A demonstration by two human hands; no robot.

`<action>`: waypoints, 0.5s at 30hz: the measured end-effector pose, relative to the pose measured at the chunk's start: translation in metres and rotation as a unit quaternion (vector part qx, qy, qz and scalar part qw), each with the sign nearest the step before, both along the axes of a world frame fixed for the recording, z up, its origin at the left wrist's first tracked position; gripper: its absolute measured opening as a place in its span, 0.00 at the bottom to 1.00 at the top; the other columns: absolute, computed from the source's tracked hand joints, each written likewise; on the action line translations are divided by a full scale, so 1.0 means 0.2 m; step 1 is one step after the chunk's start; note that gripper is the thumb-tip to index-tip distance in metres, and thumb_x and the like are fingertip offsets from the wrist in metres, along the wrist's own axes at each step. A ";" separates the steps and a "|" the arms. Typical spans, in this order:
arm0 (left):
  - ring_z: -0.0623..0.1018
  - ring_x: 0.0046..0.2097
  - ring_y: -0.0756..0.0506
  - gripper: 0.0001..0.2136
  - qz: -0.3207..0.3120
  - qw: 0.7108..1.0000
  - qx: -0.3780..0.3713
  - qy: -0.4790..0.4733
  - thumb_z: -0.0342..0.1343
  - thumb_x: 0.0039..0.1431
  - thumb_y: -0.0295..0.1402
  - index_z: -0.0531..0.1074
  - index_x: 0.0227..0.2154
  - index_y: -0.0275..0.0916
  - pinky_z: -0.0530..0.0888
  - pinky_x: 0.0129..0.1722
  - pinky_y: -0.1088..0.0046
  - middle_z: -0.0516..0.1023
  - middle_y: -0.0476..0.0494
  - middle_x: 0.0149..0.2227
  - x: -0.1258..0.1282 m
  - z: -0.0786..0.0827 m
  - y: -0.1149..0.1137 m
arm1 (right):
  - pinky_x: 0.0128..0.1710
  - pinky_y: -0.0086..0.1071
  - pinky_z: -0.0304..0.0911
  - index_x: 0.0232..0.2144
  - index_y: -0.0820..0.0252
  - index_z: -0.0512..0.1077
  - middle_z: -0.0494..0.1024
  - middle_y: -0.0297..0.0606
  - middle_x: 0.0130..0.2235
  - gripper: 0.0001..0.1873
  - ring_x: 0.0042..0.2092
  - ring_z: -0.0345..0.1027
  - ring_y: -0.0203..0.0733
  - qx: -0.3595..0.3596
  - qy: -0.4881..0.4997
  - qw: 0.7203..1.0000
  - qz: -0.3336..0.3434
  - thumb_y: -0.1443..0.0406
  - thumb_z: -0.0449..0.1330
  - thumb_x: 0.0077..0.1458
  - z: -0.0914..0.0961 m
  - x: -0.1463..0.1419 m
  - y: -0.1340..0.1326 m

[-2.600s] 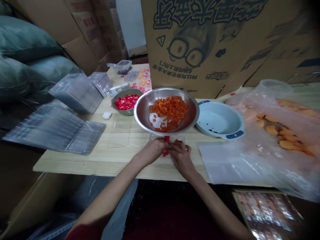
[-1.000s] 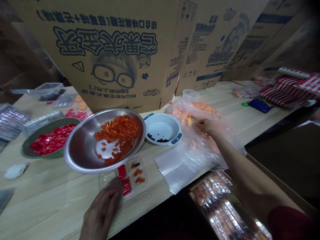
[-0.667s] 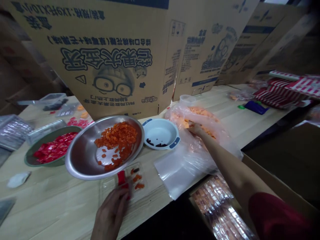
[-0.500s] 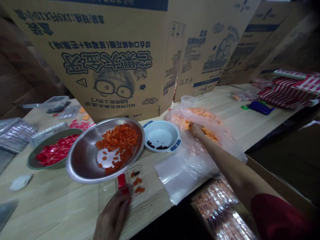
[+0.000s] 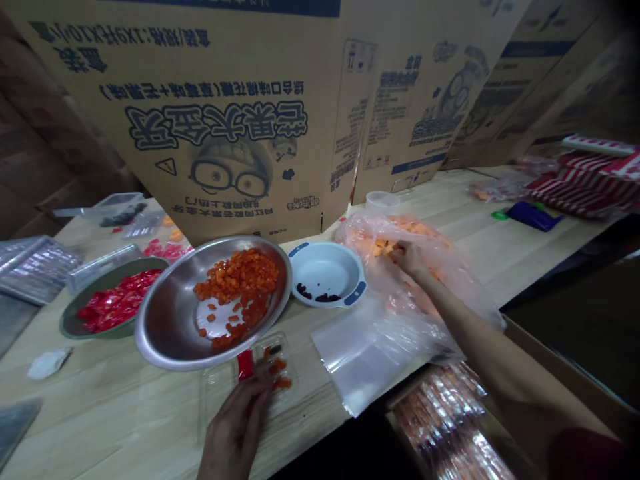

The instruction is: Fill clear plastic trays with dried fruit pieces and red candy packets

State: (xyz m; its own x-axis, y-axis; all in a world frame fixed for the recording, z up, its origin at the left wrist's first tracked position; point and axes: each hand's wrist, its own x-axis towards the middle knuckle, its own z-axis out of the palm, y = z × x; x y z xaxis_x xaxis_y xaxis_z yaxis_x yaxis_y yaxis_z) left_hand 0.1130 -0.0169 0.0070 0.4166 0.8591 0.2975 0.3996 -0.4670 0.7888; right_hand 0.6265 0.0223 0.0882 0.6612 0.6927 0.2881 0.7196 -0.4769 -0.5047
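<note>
My left hand [image 5: 237, 423] rests over a clear plastic tray [image 5: 293, 357], fingers bent together at its near compartments. What those fingers hold, if anything, is hidden. In the tray lie a red packet [image 5: 245, 365], a dark piece [image 5: 275, 349] and small orange pieces [image 5: 278, 365]. My right hand [image 5: 413, 259] reaches into an open clear plastic bag [image 5: 460, 283] of pale orange pieces [image 5: 383, 247]. Its fingers are pinched together among the pieces, and their contents cannot be made out.
A steel bowl [image 5: 165, 327] of orange bits, a light blue bowl [image 5: 327, 263] with dark bits, and a green bowl [image 5: 67, 320] of red packets stand on the table. Cardboard boxes [image 5: 240, 73] rise behind. Wrapped packs [image 5: 440, 420] lie below the table's edge.
My left hand has moved slightly right over the tray, nearer the orange pieces. My right hand has drawn slightly up and back within the bag. The view has shifted a little.
</note>
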 end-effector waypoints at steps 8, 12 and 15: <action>0.82 0.45 0.45 0.16 -0.006 0.950 -0.225 -0.219 0.60 0.66 0.43 0.75 0.53 0.45 0.79 0.42 0.69 0.81 0.40 0.52 0.31 0.17 -0.11 | 0.27 0.28 0.65 0.31 0.57 0.70 0.74 0.33 0.27 0.18 0.25 0.67 0.35 0.176 0.345 0.905 0.173 0.53 0.70 0.51 0.15 -0.61 -0.51; 0.80 0.38 0.46 0.28 -0.053 0.867 -0.332 -0.369 0.67 0.59 0.42 0.66 0.60 0.45 0.73 0.27 0.76 0.80 0.39 0.50 0.37 0.20 -0.14 | 0.23 0.26 0.61 0.31 0.59 0.74 0.77 0.35 0.25 0.20 0.23 0.65 0.33 0.071 0.503 0.811 0.290 0.50 0.73 0.52 -0.05 -1.20 -0.55; 0.77 0.33 0.49 0.22 0.020 0.868 -0.320 -0.378 0.69 0.56 0.40 0.71 0.50 0.41 0.70 0.26 0.78 0.78 0.46 0.38 0.18 0.12 -0.09 | 0.24 0.27 0.62 0.32 0.59 0.75 0.78 0.35 0.27 0.21 0.24 0.65 0.33 0.018 0.560 0.765 0.318 0.49 0.74 0.52 -0.22 -1.49 -0.50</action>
State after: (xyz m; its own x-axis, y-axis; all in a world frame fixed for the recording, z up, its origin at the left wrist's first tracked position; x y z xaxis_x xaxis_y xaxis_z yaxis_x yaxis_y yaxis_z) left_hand 0.1491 -0.0345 0.0314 0.2764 0.9584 -0.0716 -0.3393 0.1671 0.9257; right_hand 0.3282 -0.0778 0.0442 0.0396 0.9818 -0.1858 -0.0927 -0.1816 -0.9790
